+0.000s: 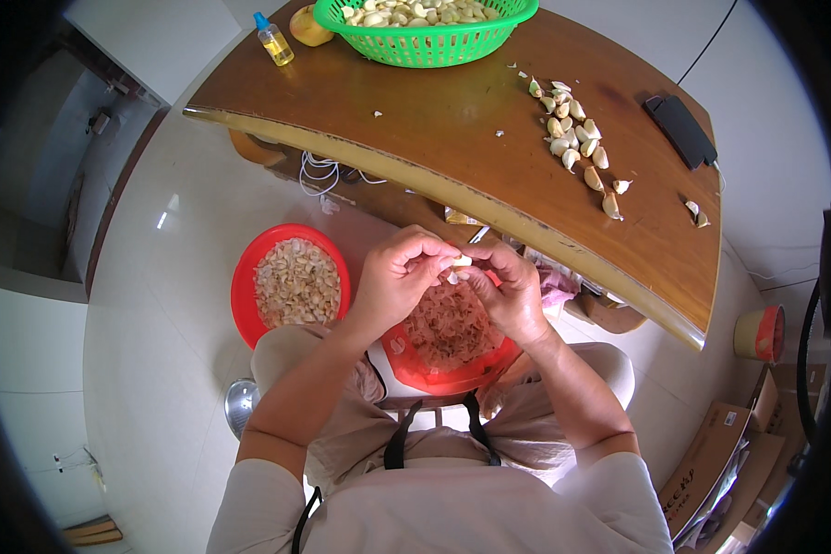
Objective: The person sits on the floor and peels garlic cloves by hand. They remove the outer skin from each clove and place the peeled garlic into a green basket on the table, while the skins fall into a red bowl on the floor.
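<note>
Between my two hands is a pale garlic clove (pixel 462 261) with a bit of skin hanging from it. My left hand (pixel 407 266) pinches its left end with thumb and fingertips, and my right hand (pixel 509 287) grips its right side. Below them, a red lined container (pixel 415 381) holds a heap of papery garlic skins (pixel 450 325). Unpeeled cloves (pixel 571 131) lie scattered on the wooden table (pixel 443 111). A green plastic basket (pixel 426 48) of peeled cloves stands at the table's far side. To the left, a red basin (pixel 241 291) is full of cloves (pixel 298 284).
The table's curved edge (pixel 457 194) runs just beyond my hands. On the table are a small blue-capped bottle (pixel 277 45), a round yellowish fruit (pixel 309 26) and a black phone-like device (pixel 685 131) with a cable. Cardboard boxes (pixel 706 464) and a small bin (pixel 755 334) stand at right.
</note>
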Demonstrator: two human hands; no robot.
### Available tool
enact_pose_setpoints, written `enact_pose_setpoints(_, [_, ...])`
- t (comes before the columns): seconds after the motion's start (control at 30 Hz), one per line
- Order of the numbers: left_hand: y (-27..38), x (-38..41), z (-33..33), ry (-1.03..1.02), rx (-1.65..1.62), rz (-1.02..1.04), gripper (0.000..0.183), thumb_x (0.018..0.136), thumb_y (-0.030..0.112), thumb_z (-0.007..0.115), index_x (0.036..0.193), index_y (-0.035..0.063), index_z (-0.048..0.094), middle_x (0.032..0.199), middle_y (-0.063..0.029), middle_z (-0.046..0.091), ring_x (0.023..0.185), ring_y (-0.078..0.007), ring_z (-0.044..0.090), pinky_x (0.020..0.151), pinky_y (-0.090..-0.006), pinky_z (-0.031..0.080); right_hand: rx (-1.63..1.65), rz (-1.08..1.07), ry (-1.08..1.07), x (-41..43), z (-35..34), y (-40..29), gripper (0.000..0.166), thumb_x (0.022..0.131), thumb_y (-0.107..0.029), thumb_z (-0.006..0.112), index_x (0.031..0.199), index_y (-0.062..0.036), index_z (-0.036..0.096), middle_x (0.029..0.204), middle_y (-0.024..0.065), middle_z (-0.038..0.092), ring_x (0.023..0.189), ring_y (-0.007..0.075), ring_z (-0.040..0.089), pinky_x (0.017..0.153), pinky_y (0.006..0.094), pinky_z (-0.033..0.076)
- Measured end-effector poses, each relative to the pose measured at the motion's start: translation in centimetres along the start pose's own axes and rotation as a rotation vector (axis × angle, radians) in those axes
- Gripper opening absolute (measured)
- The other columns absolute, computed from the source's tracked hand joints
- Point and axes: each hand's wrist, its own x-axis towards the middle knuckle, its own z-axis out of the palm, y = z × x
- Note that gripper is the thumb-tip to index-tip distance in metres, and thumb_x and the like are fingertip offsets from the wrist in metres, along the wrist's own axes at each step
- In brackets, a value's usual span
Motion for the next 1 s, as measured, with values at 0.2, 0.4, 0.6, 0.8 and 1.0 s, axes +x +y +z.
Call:
enact_pose_setpoints(0.2, [0.3, 0.1, -0.1, -0.020, -0.007, -0.003, 0.008, 0.083, -0.005, 0.052, 0.087, -0.0021, 0.058, 0.083, -0.0067, 0.056, 0.070, -0.0109, 0.060, 0.057, -0.0213, 0.051, -0.081, -0.087, -0.021, 0.3, -0.3, -0.4, 0.019, 0.079, 0.006, 0.060, 0.097, -0.0007, 0.058, 0.089, 0.0088, 0.062, 0.081, 0.0159, 0.062, 0.071, 0.0260, 0.052])
enact_pose_setpoints(0.4, [0.3, -0.3, 0.8, 0.073, 0.186, 0.133, 0.011, 0.080, -0.010, 0.051, 0.088, -0.0021, 0.052, 0.085, -0.0083, 0.052, 0.067, -0.0125, 0.060, 0.057, -0.0222, 0.052, -0.240, -0.241, -0.015, 0.5, -0.4, -1.0, 0.021, 0.076, 0.007, 0.061, 0.094, -0.0027, 0.061, 0.089, 0.0095, 0.062, 0.082, 0.0206, 0.061, 0.070, 0.0291, 0.050])
enact_pose_setpoints(0.6, [-0.6, -0.6, 1.4, 0.145, 0.162, -0.033, 0.006, 0.083, -0.005, 0.050, 0.088, -0.0011, 0.049, 0.082, -0.0072, 0.054, 0.066, -0.0112, 0.059, 0.056, -0.0232, 0.050, -0.213, -0.303, 0.060, 0.3, -0.1, -0.6, 0.021, 0.075, 0.005, 0.062, 0.094, -0.0031, 0.062, 0.093, 0.0092, 0.062, 0.084, 0.0225, 0.060, 0.074, 0.0306, 0.048])
enact_pose_setpoints(0.8, [-0.8, -0.9, 1.2, 0.016, -0.097, -0.278, 0.009, 0.089, 0.001, 0.047, 0.097, 0.0035, 0.048, 0.083, -0.0005, 0.054, 0.073, -0.0052, 0.054, 0.058, -0.0179, 0.044, 0.241, -0.073, 0.064, 0.3, -0.2, 0.8, 0.018, 0.080, 0.002, 0.060, 0.098, -0.0020, 0.060, 0.096, 0.0069, 0.059, 0.083, 0.0163, 0.058, 0.074, 0.0264, 0.048])
enact_pose_setpoints(1.0, [0.1, -0.3, 0.6, 0.145, 0.135, 0.116, 0.014, 0.080, -0.005, 0.054, 0.092, 0.0015, 0.057, 0.081, -0.0050, 0.057, 0.073, -0.0121, 0.058, 0.060, -0.0245, 0.047, 0.397, 0.103, -0.060, 0.3, -0.7, 0.9, 0.018, 0.084, 0.001, 0.056, 0.102, 0.0000, 0.059, 0.099, 0.0061, 0.057, 0.085, 0.0128, 0.056, 0.074, 0.0247, 0.047])
